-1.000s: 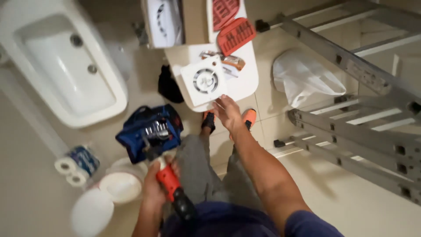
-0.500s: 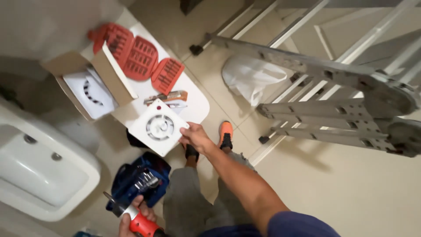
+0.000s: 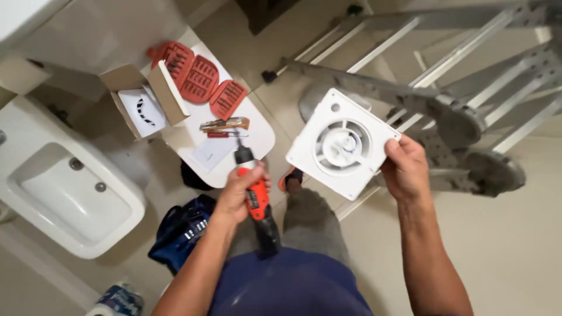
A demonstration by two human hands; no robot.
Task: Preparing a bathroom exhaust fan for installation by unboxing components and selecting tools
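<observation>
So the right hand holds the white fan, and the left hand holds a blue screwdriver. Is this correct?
Not quite: the screwdriver is red and black, not blue. The head view shows the left hand wrapped around its red body, bit pointing away from the person. The rest is correct: the right hand holds the white fan by its edge.

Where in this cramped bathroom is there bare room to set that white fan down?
The white lid is crowded: red bit cases, an open box and a knife; only its near right corner is bare. Bare floor lies right of the ladder. The right hand holds the fan, the left hand the screwdriver.
</observation>
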